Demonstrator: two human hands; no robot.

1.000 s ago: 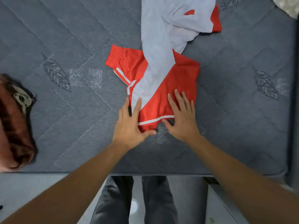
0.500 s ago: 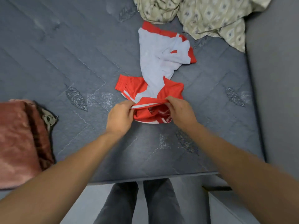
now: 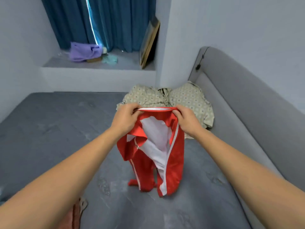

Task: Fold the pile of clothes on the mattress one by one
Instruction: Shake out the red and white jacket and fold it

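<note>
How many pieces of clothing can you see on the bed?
2: a red-and-white satin garment held up by both hands, hem touching the grey mattress, and a beige patterned shirt crumpled by the headboard. It may hide more.

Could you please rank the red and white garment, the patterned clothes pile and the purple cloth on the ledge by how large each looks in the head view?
1. Red and white garment, though it hangs nearest the camera.
2. Patterned clothes pile, partly hidden behind the hands.
3. Purple cloth, farthest away, so its true size is unsure.
</note>
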